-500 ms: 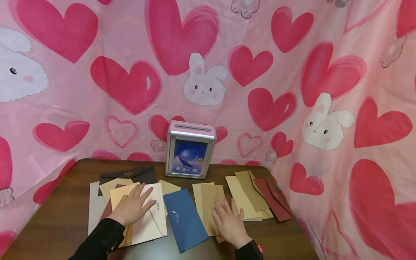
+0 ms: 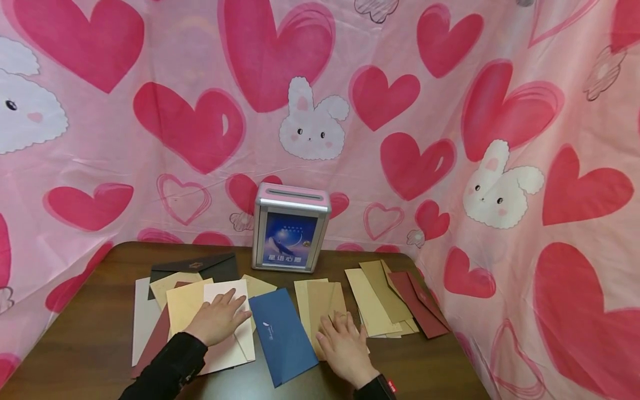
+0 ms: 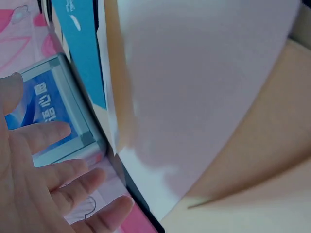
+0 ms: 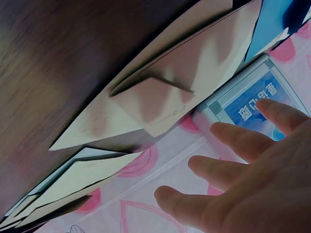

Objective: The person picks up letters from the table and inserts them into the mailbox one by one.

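The silver-framed box (image 2: 291,226) at the rear of the table (image 2: 420,372) bears a blue panel (image 2: 289,244) lettered 星语心愿; the blue envelope (image 2: 284,339), lying between the hands, carries a white feather mark and script too small to read. The left hand (image 2: 218,321), fingers spread and gripping nothing, is over the white envelope (image 2: 220,357). The right hand (image 2: 344,347), fingers loosely extended and likewise unladen, is over the tan envelope (image 2: 326,297); contact cannot be determined.

White envelope (image 2: 241,340): lies in an overlapping pile on the left of the desk (image 2: 400,366), diagonal seam visible. Tan envelope (image 2: 326,300): plain, right of the desk's middle, overlapping a cream envelope (image 2: 303,300); lower end obscured, apparently flat.
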Demonstrator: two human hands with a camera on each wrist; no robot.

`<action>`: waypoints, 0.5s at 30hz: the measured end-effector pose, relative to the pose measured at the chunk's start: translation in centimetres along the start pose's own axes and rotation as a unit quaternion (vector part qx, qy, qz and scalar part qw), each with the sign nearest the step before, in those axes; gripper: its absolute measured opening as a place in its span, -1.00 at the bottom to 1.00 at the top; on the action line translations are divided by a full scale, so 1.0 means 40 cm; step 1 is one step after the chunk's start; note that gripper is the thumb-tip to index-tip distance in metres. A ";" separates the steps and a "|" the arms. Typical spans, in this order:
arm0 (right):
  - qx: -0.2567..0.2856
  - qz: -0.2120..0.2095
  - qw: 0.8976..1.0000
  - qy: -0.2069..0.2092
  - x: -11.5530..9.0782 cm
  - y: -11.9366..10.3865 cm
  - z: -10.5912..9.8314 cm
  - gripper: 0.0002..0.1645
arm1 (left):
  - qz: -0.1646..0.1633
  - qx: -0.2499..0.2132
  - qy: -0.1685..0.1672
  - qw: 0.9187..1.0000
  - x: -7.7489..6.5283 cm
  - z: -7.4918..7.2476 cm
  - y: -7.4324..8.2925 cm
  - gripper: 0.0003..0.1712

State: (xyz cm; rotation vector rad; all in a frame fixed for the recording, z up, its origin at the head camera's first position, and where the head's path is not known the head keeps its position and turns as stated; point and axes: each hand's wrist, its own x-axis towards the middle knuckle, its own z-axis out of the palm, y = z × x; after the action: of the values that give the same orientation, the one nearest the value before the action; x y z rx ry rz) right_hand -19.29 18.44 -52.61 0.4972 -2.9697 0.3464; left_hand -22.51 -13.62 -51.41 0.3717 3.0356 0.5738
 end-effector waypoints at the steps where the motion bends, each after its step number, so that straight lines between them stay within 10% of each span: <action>1: -0.001 -0.001 1.000 0.002 -0.001 -0.002 0.002 -0.41 | 0.001 0.002 -0.001 1.000 0.004 0.002 0.003 -0.31; 15: 0.012 -0.004 1.000 -0.007 -0.005 -0.029 0.014 -0.50 | -0.020 0.038 0.005 0.999 0.086 0.020 0.030 -0.39</action>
State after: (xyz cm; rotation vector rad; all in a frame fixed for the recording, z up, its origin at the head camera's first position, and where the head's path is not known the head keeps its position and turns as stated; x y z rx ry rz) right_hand -18.76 17.30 -52.92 0.5152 -2.9807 0.3788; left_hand -25.53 -11.43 -51.69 0.3110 3.0740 0.4597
